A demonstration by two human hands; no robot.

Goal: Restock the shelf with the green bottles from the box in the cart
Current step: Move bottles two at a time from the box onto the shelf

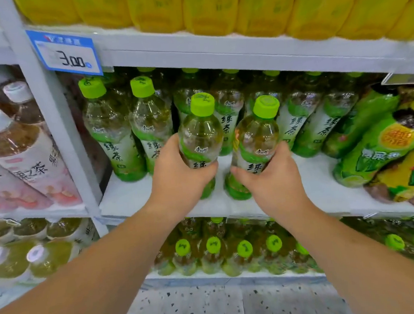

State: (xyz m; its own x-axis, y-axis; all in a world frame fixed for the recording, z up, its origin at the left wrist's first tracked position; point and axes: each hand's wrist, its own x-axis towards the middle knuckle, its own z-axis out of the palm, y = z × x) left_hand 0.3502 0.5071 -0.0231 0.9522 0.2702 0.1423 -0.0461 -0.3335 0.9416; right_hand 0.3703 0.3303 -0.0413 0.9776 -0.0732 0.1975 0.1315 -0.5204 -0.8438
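Both bare forearms reach up from the bottom corners toward mid-frame. The left hand [178, 176] is wrapped around one green bottle [199, 137], and the right hand [273, 179] is clamped on a second green bottle [254, 143] just beside it, both upright, bases on the white shelf [313, 188]. Behind them sits a row of matching bottles [116, 136], and a blue price tag [65, 52] hangs upper left.

Bare shelf [308, 186] front right of the held bottles is passable. Far row of green bottles [296, 116] and tilted packs [382, 149] block beyond.
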